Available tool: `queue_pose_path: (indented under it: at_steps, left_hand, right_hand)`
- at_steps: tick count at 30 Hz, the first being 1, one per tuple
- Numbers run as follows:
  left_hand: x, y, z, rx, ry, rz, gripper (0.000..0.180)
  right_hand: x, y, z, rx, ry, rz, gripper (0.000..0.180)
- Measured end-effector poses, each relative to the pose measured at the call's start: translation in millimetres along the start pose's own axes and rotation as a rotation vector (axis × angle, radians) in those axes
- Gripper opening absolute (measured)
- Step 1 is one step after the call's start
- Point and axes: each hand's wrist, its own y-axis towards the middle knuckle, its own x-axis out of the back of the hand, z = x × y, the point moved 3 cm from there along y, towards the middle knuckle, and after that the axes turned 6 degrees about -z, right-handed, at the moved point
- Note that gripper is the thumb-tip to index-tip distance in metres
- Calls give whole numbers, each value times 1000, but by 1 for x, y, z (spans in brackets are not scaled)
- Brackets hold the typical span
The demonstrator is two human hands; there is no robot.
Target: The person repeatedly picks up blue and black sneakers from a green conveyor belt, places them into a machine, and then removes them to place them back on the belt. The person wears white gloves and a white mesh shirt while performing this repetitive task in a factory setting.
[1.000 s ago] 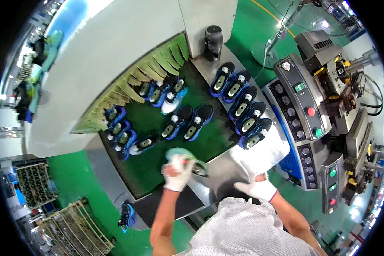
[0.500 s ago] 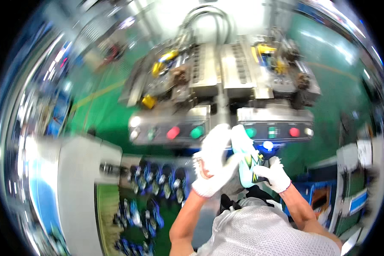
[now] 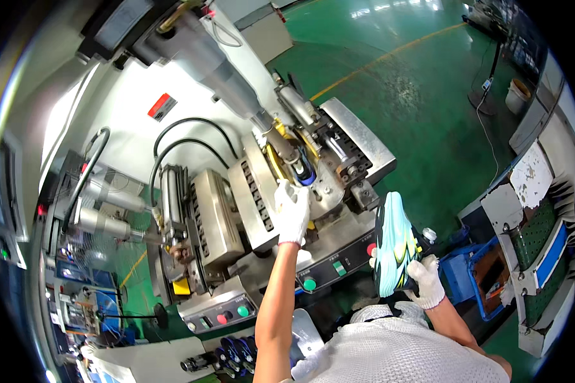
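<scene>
right hand (image 3: 426, 281) gripping teal shoe (image 3: 395, 246), sole outward, beside press machine (image 3: 287, 191), not yet loaded. left hand (image 3: 292, 210) flat on machine bed, grasping nothing. shoe at machine mount (image 3: 303, 173) apparently in place.

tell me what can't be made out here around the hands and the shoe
- Head view: what the left hand touches on the grey machine; the gloved palm covers the contact.
- The light blue shoe: the lower end is wrapped by the right hand.
- Dark shoes at the bottom: partly hidden behind the left forearm, too small for detail.
</scene>
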Motion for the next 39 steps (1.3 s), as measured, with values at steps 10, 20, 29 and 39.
queue_pose_path:
  at_steps: [10, 20, 29, 39]
  left_hand:
    - [-112, 141, 66, 217, 646, 66, 78]
    - [10, 112, 10, 313, -30, 85, 59]
    - [201, -174, 26, 402, -150, 280, 66]
    - [222, -404, 196, 765, 326, -144, 73]
  right_hand:
    - [20, -13, -5, 81, 41, -349, 87]
    - [18, 40, -11, 314, -889, -330, 55]
    - [-135, 391, -65, 15, -1642, -3, 55]
    - [-46, 530, -150, 329, -2150, 14, 68]
